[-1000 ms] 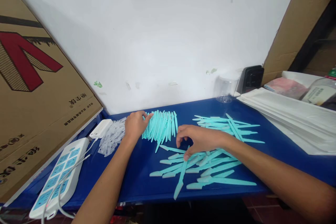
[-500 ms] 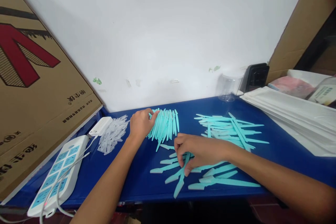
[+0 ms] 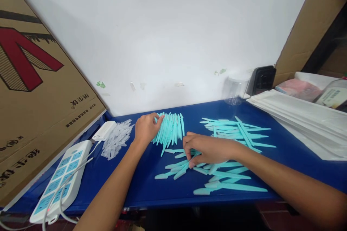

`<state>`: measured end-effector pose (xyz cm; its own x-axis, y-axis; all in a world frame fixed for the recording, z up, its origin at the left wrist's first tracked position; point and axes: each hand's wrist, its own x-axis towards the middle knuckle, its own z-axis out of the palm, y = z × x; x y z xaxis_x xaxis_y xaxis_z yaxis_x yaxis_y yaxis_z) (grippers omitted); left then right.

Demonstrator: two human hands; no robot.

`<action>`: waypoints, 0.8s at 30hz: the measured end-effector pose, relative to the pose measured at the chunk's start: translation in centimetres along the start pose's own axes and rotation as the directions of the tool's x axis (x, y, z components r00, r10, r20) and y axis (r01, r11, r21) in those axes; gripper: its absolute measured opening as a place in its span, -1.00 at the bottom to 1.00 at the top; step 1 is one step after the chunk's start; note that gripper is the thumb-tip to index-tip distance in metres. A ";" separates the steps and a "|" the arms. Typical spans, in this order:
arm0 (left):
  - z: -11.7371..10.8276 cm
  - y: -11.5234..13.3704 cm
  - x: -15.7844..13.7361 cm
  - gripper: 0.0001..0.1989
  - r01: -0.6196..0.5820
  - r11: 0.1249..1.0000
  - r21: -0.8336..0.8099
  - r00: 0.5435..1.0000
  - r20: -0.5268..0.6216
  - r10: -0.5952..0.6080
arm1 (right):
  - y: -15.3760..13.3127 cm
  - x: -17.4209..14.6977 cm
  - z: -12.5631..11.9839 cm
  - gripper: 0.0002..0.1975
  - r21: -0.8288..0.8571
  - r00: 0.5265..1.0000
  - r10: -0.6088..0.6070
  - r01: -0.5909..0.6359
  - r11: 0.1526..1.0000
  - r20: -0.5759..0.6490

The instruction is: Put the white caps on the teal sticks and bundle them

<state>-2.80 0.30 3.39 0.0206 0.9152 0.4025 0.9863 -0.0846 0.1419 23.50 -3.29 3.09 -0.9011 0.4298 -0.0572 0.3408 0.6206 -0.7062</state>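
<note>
My left hand (image 3: 146, 128) rests at the left end of a neat row of turquoise eyebrow razors (image 3: 170, 128). Its thumb and index finger are apart, touching the row's upper left; the other fingers are partly hidden. To the right and nearer the front edge, my right hand (image 3: 207, 148) is bent over scattered eyebrow razors (image 3: 230, 186), with thumb and fingers closed around one eyebrow razor (image 3: 182, 171). The palm hides part of it. Another loose heap of eyebrow razors (image 3: 245, 133) lies beyond the right wrist.
Small clear plastic pieces (image 3: 118, 139) are piled at the left beside a white adapter (image 3: 104, 131). A power strip (image 3: 63, 180) with cables lies along the left edge. At the back right stands a clear plastic jar (image 3: 235, 90), near stacked white sheets (image 3: 295, 122). Cardboard (image 3: 54, 90) walls the left.
My right hand has shifted slightly up and away from the front edge, and the razor at its fingertips has swung to a flatter angle. My left hand stays at the row.
</note>
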 end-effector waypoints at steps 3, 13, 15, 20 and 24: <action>0.0 0.0 0.0 -0.52 0.006 1.000 -0.007 1.000 0.006 -0.006 | -0.4 -0.1 -0.1 -0.66 0.037 0.998 0.055 -0.054 0.998 -0.031; 0.0 0.0 0.0 -0.53 0.005 0.999 -0.035 1.000 -0.024 -0.006 | -0.7 -0.2 0.2 -0.78 0.063 0.967 0.170 -0.160 0.985 -0.188; 0.0 0.0 0.0 -0.53 0.013 0.999 -0.036 1.000 -0.020 -0.013 | -0.6 -0.2 0.3 -0.79 0.003 0.965 0.152 -0.155 0.988 -0.215; 0.1 0.0 0.0 -0.55 -0.006 0.999 -0.049 1.000 -0.024 0.005 | 0.2 -0.1 0.3 -0.69 -0.110 0.962 0.182 -0.207 0.972 -0.205; 0.2 -0.1 0.0 -0.55 -0.019 0.997 -0.071 0.999 -0.031 0.017 | 1.2 -0.1 0.3 -0.60 -0.185 0.970 0.194 -0.220 0.958 -0.148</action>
<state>-2.86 0.38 3.18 0.0323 0.9011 0.4324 0.9715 -0.1299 0.1981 23.88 -2.79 2.00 -0.7679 0.6344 -0.0885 0.5744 0.6209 -0.5334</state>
